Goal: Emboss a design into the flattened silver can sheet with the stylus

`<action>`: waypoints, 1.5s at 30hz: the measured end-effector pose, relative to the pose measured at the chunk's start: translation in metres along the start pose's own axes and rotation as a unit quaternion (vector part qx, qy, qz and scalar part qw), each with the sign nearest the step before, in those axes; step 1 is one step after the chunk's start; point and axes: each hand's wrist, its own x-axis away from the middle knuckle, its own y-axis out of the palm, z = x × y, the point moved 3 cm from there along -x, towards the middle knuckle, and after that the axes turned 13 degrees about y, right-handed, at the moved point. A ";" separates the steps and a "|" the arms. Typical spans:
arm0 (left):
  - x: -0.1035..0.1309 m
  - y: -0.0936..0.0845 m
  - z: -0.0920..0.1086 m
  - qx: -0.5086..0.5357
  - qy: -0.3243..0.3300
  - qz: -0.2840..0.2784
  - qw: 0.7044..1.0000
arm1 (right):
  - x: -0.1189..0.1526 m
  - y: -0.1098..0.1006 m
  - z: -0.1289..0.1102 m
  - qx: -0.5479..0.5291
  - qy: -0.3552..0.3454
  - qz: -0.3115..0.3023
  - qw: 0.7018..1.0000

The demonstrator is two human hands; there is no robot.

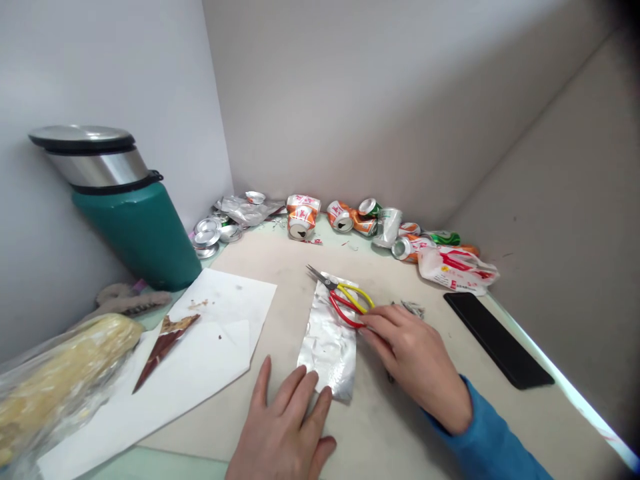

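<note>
A strip of silvery, wrinkled aluminium sheet (327,347) lies on the pale table mat in front of me. Across its far end rest scissors (329,284) with one red and one yellow handle loop, their short dark blades slightly apart and pointing to the far left. The fingers of my right hand (413,353) are closed on the handle ends. My left hand (285,427) lies flat with its fingers spread, and some fingertips touch the near edge of the sheet. Thin grey scraps (413,308) lie just beyond my right hand.
Crushed drink cans (303,219) line the back wall, with can ends (207,233) at their left. A teal bottle (143,233), white paper (200,360) with a brownish-red pointed piece (163,353), and wrapped bread (65,380) stand left. Right are a plastic packet (457,268) and black phone (495,340).
</note>
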 end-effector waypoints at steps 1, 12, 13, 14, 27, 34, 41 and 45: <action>0.000 0.001 0.000 -0.002 0.003 0.005 1.000 | -0.005 0.004 0.002 0.023 0.011 -0.003 1.000; 0.002 0.005 0.001 -0.014 0.008 0.038 0.999 | -0.027 0.032 0.008 0.111 0.041 -0.053 0.992; 0.001 0.004 0.001 -0.014 0.007 0.038 0.999 | -0.028 0.031 0.008 0.117 0.035 -0.053 0.991; 0.001 0.004 0.001 -0.014 0.007 0.038 0.999 | -0.029 0.029 0.007 0.120 0.029 -0.051 0.991; 0.000 0.004 0.002 -0.011 0.005 0.032 0.999 | -0.039 0.039 0.011 0.107 0.021 -0.056 0.992; 0.000 0.004 0.002 -0.016 0.009 0.025 1.000 | -0.046 0.040 0.012 0.149 0.039 -0.057 0.986; -0.009 -0.004 0.001 -0.006 -0.014 0.003 1.000 | -0.053 0.044 0.013 0.162 0.074 -0.070 0.982; -0.020 -0.003 0.001 0.022 -0.060 -0.041 0.997 | -0.052 0.043 0.012 0.161 0.077 -0.065 0.982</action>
